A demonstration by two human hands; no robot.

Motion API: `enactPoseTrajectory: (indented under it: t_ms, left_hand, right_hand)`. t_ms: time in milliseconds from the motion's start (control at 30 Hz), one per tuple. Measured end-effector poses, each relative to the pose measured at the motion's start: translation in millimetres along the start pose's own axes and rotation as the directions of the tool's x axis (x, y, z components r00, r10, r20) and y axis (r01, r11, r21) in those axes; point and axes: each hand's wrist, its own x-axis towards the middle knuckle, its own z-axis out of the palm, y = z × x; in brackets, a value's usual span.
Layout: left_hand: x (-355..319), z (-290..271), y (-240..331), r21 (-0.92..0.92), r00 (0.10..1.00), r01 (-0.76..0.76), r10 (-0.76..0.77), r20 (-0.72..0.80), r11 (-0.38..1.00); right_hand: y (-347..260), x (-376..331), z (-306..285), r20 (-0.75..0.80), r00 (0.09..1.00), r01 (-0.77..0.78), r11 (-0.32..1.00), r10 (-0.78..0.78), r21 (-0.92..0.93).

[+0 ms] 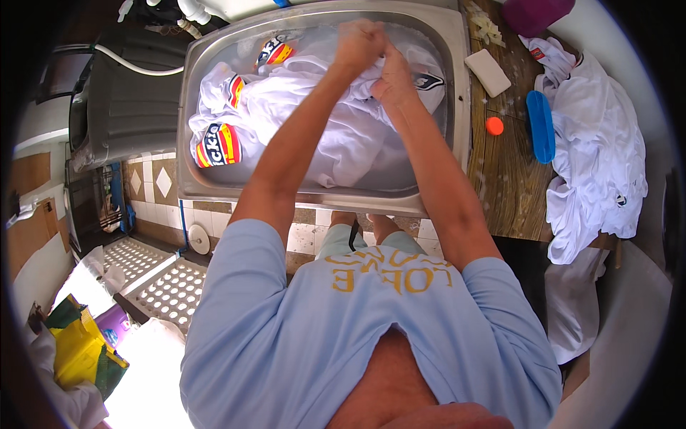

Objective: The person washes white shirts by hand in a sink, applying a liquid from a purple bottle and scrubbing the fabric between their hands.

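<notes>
A white garment [314, 136] with red, yellow and black printed patches lies soaking in cloudy water in a stainless steel sink [300, 198]. Over the sink's far side, my left hand [359, 46] is closed in a fist, pressed against my right hand [394, 77]. The right hand is also closed, with bunched white cloth of the garment at its fingers. What lies between the two hands is mostly hidden by them. A dark-and-white emblem [429, 81] shows on the wet cloth just right of my right hand.
On the wooden counter to the right are a bar of soap [488, 73], an orange cap [494, 126], a blue brush-shaped piece [541, 127], a purple container [536, 14] and a heap of white clothes [597, 143]. Left of the sink stands a dark grey plastic tub [132, 93].
</notes>
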Motion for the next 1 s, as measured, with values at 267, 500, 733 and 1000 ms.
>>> enactPoseTrajectory:
  t_ms: [267, 500, 733, 1000]
  left_hand:
    - [-8, 10, 17, 0.090, 0.954, -0.277, 0.285, -0.089, 0.957]
    - [5, 0, 5, -0.105, 0.996, -0.082, 0.077, -0.053, 0.991]
    - [15, -44, -39, -0.175, 0.869, 0.494, -0.488, 0.081, 0.852]
    - [12, -87, 4, -0.405, 0.618, 0.700, -0.215, 0.756, 0.589]
  right_hand:
    - [7, 21, -58, 0.540, 0.809, 0.028, 0.932, -0.233, 0.361]
    - [-2, 35, -59, 0.451, 0.892, -0.073, 0.976, -0.028, 0.203]
    - [-18, -7, 12, -0.189, 0.980, 0.052, 0.998, -0.058, -0.035]
    - [-56, -8, -15, -0.181, 0.978, 0.107, 0.993, -0.099, 0.040]
